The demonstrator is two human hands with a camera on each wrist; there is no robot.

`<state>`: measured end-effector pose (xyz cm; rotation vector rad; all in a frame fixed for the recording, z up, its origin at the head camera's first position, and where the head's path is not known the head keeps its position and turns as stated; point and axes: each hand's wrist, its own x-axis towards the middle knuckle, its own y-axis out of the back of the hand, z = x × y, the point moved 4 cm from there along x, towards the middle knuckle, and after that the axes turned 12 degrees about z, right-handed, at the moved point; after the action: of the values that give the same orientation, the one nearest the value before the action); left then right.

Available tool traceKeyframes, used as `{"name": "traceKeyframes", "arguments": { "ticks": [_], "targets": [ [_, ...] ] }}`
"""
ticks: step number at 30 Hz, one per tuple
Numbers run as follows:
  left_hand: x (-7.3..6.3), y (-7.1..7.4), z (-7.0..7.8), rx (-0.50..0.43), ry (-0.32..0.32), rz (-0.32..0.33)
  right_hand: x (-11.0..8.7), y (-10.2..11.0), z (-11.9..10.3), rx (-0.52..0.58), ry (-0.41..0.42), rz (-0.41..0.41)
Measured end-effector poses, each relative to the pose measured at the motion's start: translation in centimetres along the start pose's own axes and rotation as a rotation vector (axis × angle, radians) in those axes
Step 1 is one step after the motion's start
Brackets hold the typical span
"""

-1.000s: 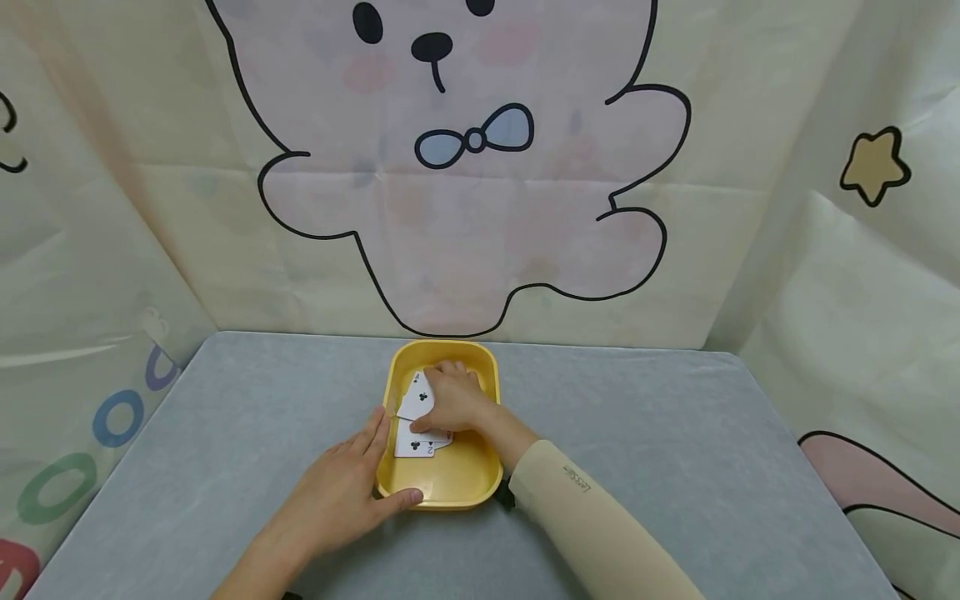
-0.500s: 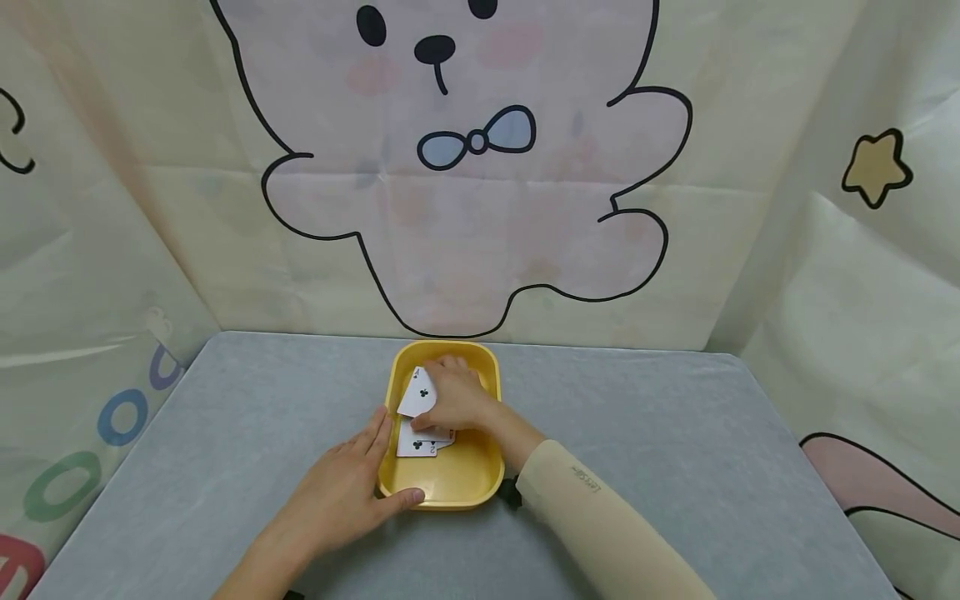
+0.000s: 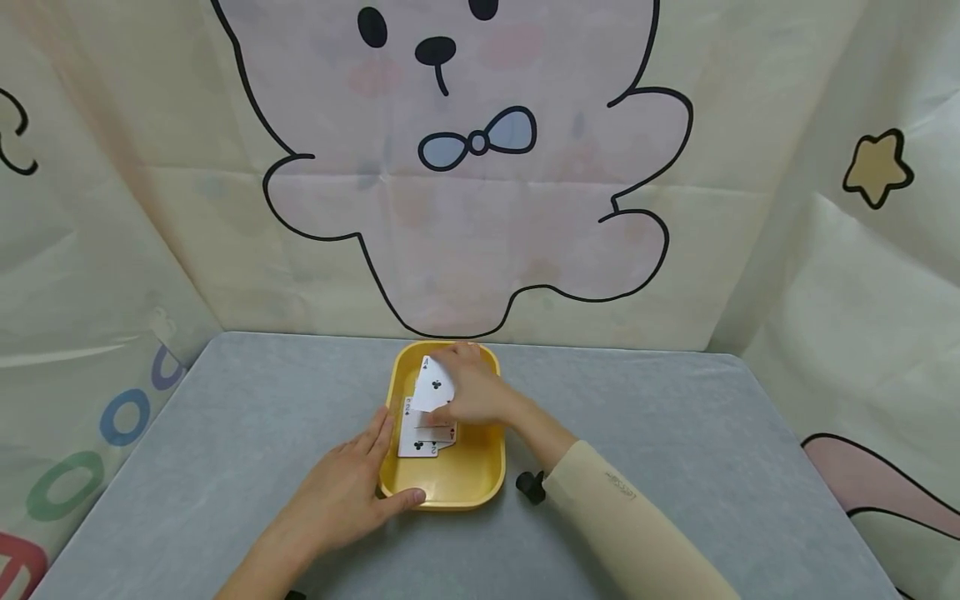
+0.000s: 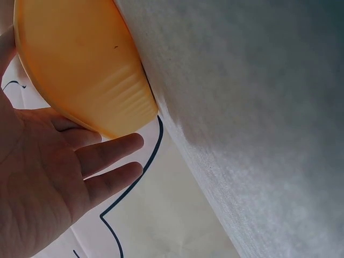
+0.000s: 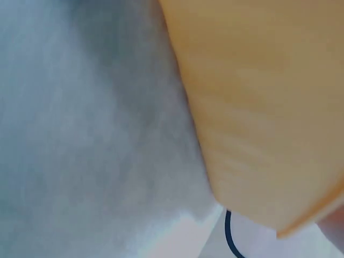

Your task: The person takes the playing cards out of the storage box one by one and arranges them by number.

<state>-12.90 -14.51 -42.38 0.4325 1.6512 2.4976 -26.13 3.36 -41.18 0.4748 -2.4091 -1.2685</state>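
A yellow tray [image 3: 441,492] stands on the table with several playing cards inside. My right hand [image 3: 474,385] reaches into its far part and grips a white card [image 3: 432,385] with a black club mark, raised at a tilt; the fingertips are partly hidden behind the hand. Beneath it, other overlapping cards [image 3: 416,437] lie along the tray's left side. My left hand [image 3: 351,475] rests against the tray's left and near rim, fingers long and straight, thumb along the front edge. In the left wrist view those fingers [image 4: 110,153] lie by the tray's outer wall [image 4: 91,64].
Grey cloth covers the table [image 3: 660,467]. A printed curtain [image 3: 525,250] hangs right behind the table's far edge, with more cloth at both sides. A small black object [image 3: 531,487] shows beside the right sleeve.
My right hand has moved away and slightly to the right, drawing the held card off the other cards, more of which now show. My left hand stays on the tray.
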Motion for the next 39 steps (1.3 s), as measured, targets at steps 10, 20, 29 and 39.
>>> {"name": "traceKeyframes", "arguments": {
  "ticks": [10,20,29,39],
  "targets": [
    [0.0,0.0,-0.1,0.014,0.006,0.012,-1.5,3.2,1.3,0.06,0.076,0.061],
    [0.1,-0.2,-0.1,0.0,0.024,0.006,-3.4,5.2,3.2,0.051,0.1,0.109],
    [0.0,-0.2,0.0,-0.007,0.042,-0.008,-5.3,7.1,4.8,0.066,0.018,0.159],
    [-0.2,0.0,0.0,-0.007,0.03,0.007,-6.4,8.1,6.7,0.114,0.003,0.178]
  ]
}}
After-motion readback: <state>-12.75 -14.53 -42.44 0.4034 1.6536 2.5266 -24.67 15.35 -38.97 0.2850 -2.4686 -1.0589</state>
